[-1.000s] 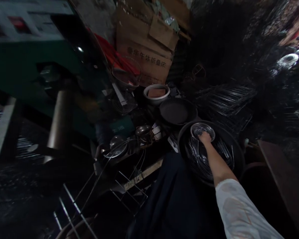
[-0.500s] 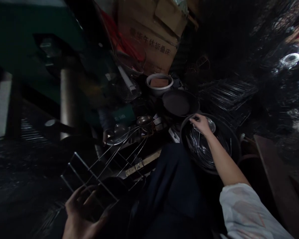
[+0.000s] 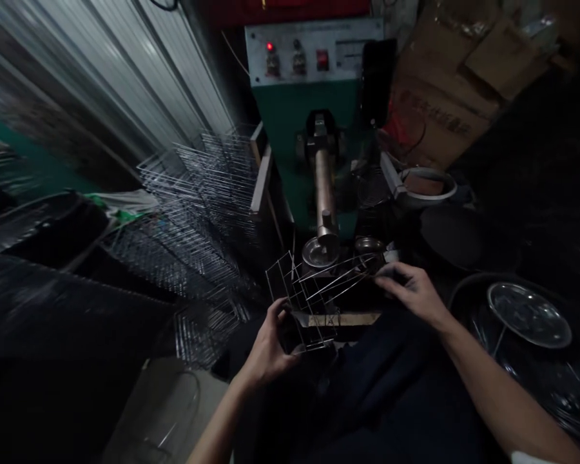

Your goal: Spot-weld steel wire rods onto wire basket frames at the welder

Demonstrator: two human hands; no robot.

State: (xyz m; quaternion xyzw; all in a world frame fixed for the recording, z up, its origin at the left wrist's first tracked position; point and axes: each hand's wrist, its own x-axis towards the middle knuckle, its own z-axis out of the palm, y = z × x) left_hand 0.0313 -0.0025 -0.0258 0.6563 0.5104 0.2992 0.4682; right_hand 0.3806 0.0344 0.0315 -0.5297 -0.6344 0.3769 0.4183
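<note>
A wire rack (image 3: 314, 303) of thin bright rods is held over my lap, its long prongs pointing right. My left hand (image 3: 273, 345) curls around its left side, thumb at the bottom rod and fingers at the side. At the prongs' right end, my right hand (image 3: 408, 290) is closed in a pinch. What lies between those fingertips is too dark to make out. Just beyond the rack, a metal cylinder arm (image 3: 325, 187) of a green machine (image 3: 285, 129) reaches down over a small shiny dish (image 3: 314, 251).
Stacked wire racks (image 3: 198, 193) lean at the left. A control panel (image 3: 314, 55) with a red light tops the machine. On the right stand a dark basin (image 3: 464, 290) of loose wires with a metal lid (image 3: 529, 314), a dark pan (image 3: 452, 235), a white bowl (image 3: 428, 196) and a cardboard box (image 3: 444, 84).
My view has swung left toward the machine. My right hand has left the wire basin and come to the rack's prongs. The left hand still holds the rack, now in front of the machine.
</note>
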